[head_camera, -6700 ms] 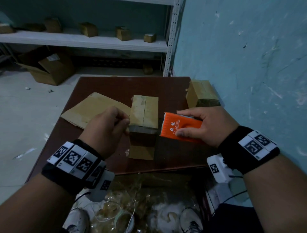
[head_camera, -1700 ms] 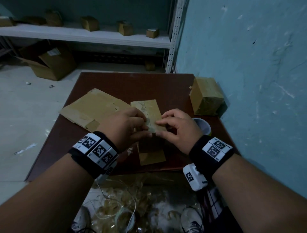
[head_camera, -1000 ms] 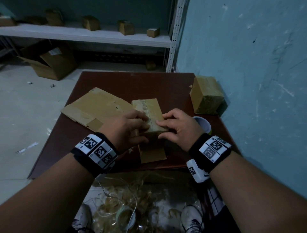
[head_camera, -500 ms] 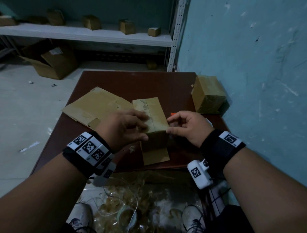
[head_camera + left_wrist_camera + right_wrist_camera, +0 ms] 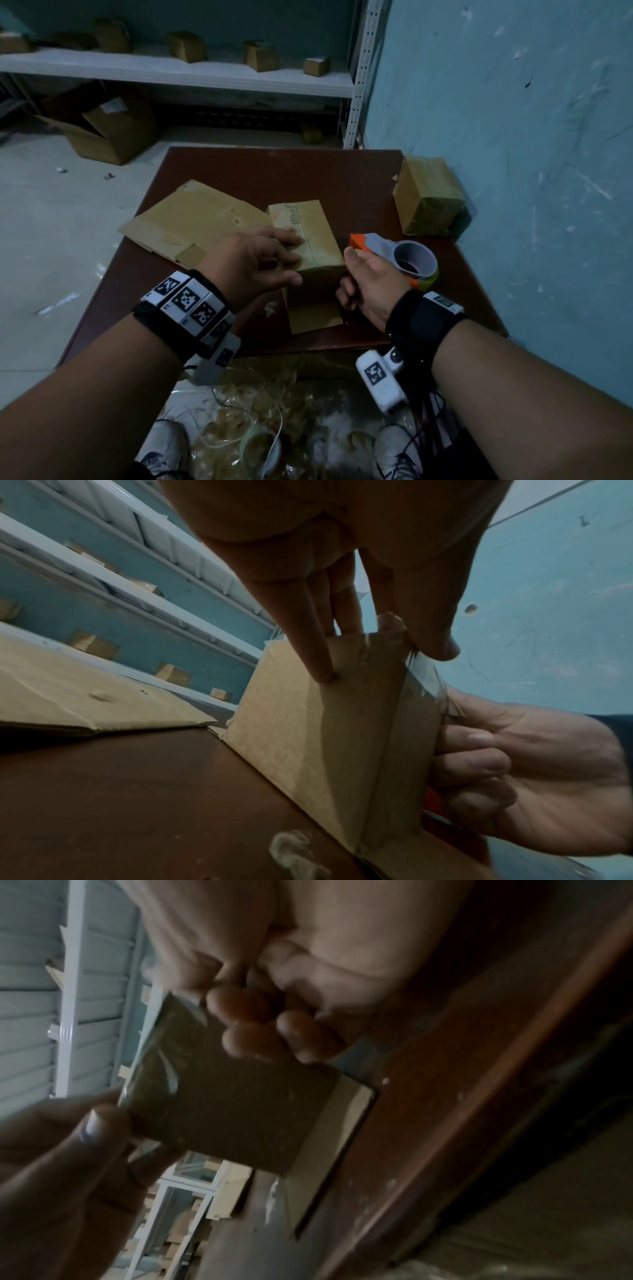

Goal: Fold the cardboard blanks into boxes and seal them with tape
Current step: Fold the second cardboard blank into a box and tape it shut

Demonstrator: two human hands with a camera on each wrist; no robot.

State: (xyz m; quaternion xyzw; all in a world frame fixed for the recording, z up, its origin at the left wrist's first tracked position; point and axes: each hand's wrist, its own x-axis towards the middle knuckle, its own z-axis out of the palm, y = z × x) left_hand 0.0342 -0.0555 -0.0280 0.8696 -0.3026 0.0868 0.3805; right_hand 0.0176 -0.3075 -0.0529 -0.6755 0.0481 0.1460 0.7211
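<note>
A person tapes shut a small cardboard box (image 5: 305,240) standing near the middle of a brown table (image 5: 274,171). The left hand (image 5: 250,263) lies on the box top, fingers straight and pressing the flaps down, while the right hand (image 5: 368,284), at the box's 3 o'clock, is curled round the handle of an orange and grey tape dispenser (image 5: 400,255). A clear strip of tape (image 5: 423,677) already runs over the near top edge and down the front face. The sealing step looks under way; next the strip likely needs cutting and smoothing flat. The box is plain tan, with a loose flap on the table at 6 o'clock, a flat blank (image 5: 191,222) at 9 o'clock, and a finished box (image 5: 428,195) at 2 o'clock
</note>
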